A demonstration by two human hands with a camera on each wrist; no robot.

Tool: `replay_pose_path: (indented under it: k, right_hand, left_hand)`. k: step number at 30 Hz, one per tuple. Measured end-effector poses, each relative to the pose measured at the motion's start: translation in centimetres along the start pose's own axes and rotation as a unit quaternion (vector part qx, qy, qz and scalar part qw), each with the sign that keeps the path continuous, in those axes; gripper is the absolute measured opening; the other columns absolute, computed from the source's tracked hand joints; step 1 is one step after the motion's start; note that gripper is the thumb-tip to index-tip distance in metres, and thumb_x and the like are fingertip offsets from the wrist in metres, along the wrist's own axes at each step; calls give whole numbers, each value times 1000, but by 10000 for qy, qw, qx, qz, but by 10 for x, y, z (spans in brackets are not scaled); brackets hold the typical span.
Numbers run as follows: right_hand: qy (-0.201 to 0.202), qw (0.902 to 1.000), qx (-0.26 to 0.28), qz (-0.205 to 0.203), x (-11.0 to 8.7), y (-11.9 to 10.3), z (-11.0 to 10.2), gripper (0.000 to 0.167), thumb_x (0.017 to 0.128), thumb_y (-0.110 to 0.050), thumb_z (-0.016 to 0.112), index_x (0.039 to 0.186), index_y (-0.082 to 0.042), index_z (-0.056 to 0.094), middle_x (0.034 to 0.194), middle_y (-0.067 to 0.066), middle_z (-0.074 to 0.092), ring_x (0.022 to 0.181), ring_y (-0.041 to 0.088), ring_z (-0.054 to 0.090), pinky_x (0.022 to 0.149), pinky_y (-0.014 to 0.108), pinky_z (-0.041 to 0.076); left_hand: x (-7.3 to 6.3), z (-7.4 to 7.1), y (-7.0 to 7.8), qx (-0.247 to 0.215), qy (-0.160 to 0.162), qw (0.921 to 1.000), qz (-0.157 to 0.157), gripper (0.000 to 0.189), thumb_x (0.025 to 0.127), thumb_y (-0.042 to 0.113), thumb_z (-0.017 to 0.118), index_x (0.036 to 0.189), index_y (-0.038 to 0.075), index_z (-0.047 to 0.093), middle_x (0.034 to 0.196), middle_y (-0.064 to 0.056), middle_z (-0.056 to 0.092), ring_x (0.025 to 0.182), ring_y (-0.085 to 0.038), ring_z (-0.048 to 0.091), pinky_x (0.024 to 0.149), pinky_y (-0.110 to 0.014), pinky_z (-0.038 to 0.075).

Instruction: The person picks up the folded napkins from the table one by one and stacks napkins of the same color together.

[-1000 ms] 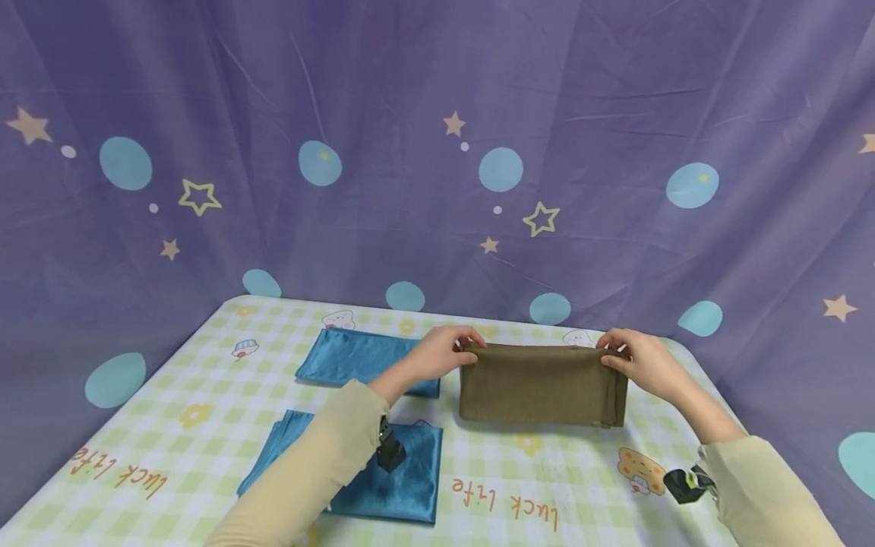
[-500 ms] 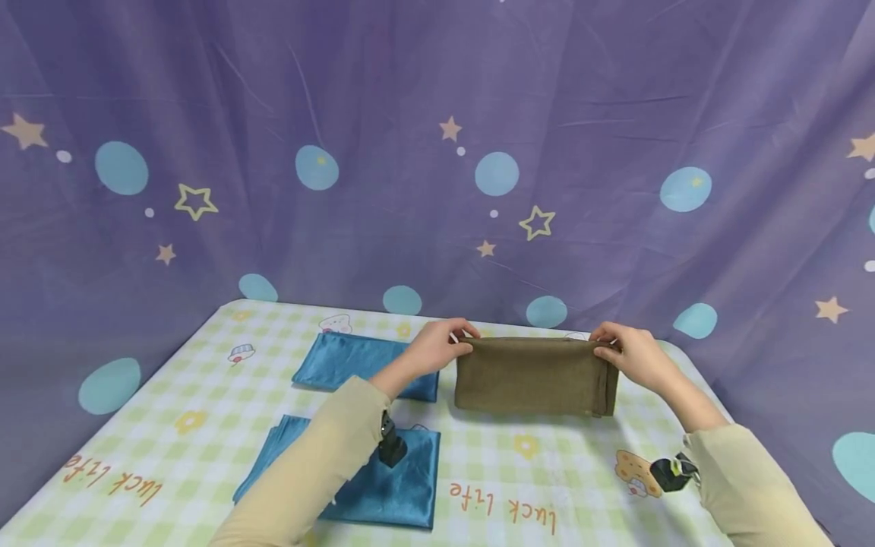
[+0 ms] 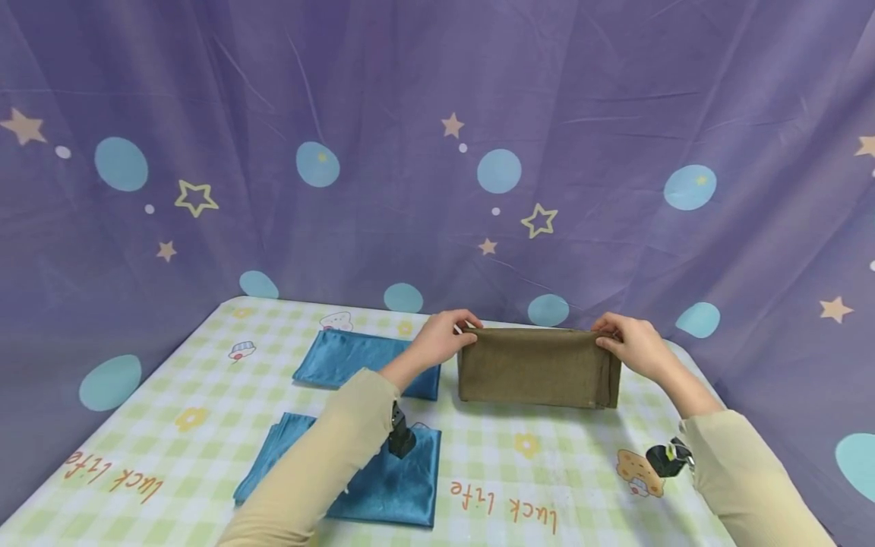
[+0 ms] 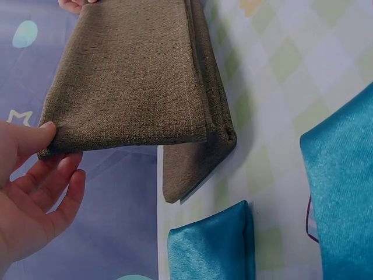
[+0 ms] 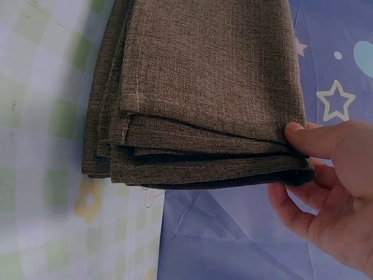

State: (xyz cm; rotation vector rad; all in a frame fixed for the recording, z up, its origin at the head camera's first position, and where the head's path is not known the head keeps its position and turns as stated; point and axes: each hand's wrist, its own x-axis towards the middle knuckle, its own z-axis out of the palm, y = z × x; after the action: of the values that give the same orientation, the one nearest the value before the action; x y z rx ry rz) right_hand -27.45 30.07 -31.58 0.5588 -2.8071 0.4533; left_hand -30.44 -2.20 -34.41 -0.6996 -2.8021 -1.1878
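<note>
A folded brown cloth (image 3: 529, 368) hangs between both hands above the far right part of the table. The left hand (image 3: 440, 338) pinches its upper left corner between thumb and fingers. At the upper right corner the right hand (image 3: 634, 343) grips the cloth in the same manner. Several layers (image 5: 198, 166) show along the cloth's right end in the right wrist view. In the left wrist view, a lower fold (image 4: 195, 166) hangs behind the front layer. Whether the cloth's lower edge touches the table is hard to tell.
Two folded blue satin cloths lie on the table's left half: a far one (image 3: 362, 355) and a near one (image 3: 396, 486), partly hidden by the left sleeve. The checked tablecloth (image 3: 499, 456) spreads beneath them. A purple curtain (image 3: 410, 91) hangs right behind the table.
Both hands have raised the brown cloth slightly and moved it a little toward the far edge. The blue cloths have stayed in place.
</note>
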Motion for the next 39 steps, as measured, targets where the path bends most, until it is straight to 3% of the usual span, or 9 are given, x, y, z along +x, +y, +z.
replay_pose_path:
  k: [22,39]
  right_hand:
    - [-68,9999,-76,101,12,9,11,9,83,-9,63,92,-7,63,87,13,65,82,32,62,73,46,47]
    - [-115,9994,114,309,14,16,24,12,83,-9,63,95,-6,62,89,15,64,79,31,61,71,45,47]
  left_hand:
    - [7,10,-10,-47,131,9997,-197,16,90,18,58,104,19,64,95,-1,60,78,-13,55,57,-24,45]
    - [11,19,-17,-129,319,9989,-319,16,89,19,58,104,19,64,98,-2,62,78,-15,57,59,-25,46]
